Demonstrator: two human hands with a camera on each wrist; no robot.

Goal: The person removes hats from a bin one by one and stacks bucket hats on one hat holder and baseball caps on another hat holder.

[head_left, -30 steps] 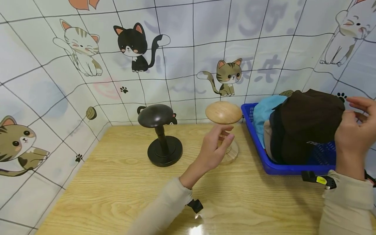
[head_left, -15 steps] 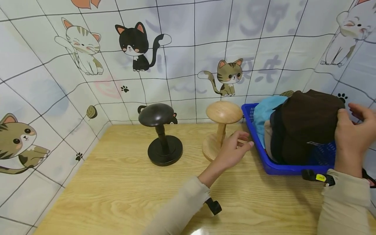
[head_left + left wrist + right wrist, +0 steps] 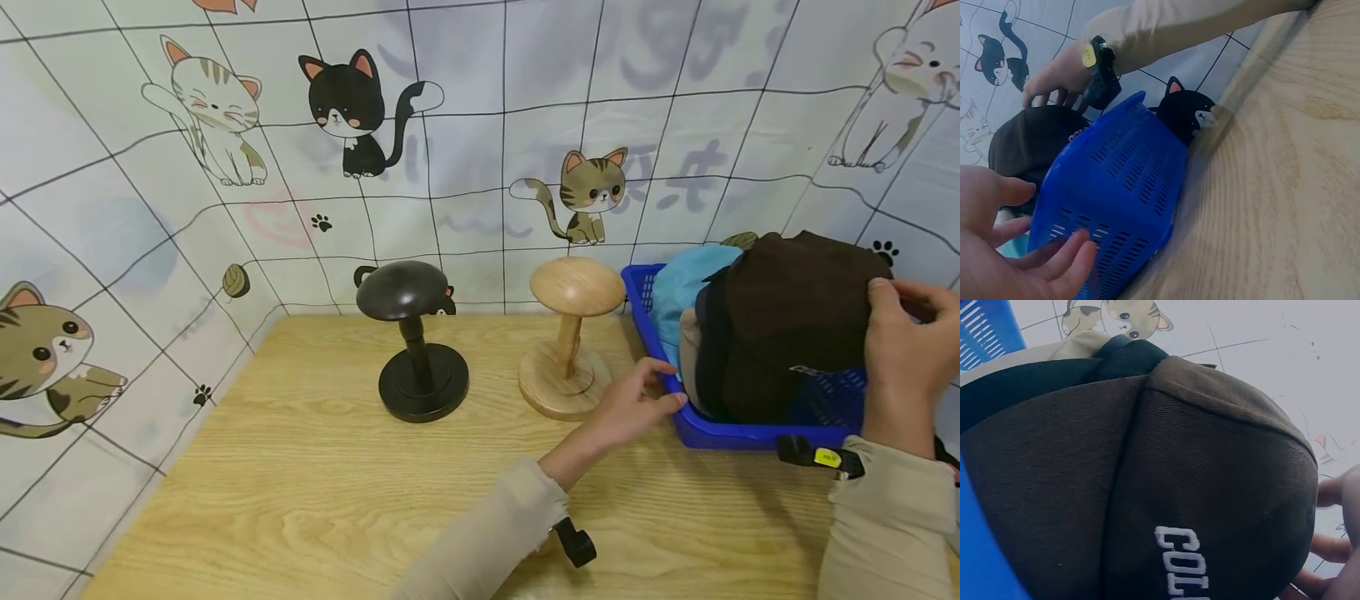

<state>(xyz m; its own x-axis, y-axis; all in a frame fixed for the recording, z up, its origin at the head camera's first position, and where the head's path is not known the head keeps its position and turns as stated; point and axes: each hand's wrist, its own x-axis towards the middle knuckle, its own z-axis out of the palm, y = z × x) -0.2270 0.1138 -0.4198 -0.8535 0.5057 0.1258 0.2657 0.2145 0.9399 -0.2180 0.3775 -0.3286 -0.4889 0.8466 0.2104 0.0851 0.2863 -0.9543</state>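
Note:
A dark brown cap (image 3: 810,300) with white embroidered lettering tops the caps in a blue basket (image 3: 723,435). My right hand (image 3: 911,333) grips the cap's right edge, thumb at its near side; in the right wrist view the fingertips are partly hidden behind the crown. My left hand (image 3: 628,408) is at the basket's left rim, with thumb and fingers apart; in the left wrist view, several fingers (image 3: 1072,262) lie along the slotted wall. Just left of that hand stands a light wooden hat stand (image 3: 577,287).
A black hat stand (image 3: 423,383) is farther left on the wooden table (image 3: 315,483). Light blue (image 3: 686,279) and beige (image 3: 688,358) caps sit behind and beside the brown one. A cat-patterned sheet (image 3: 465,167) rises behind the table.
My left hand has moved right, from in front of the wooden stand to the basket's left rim. The right hand's thumb and fingers have drawn closer around the cap's edge.

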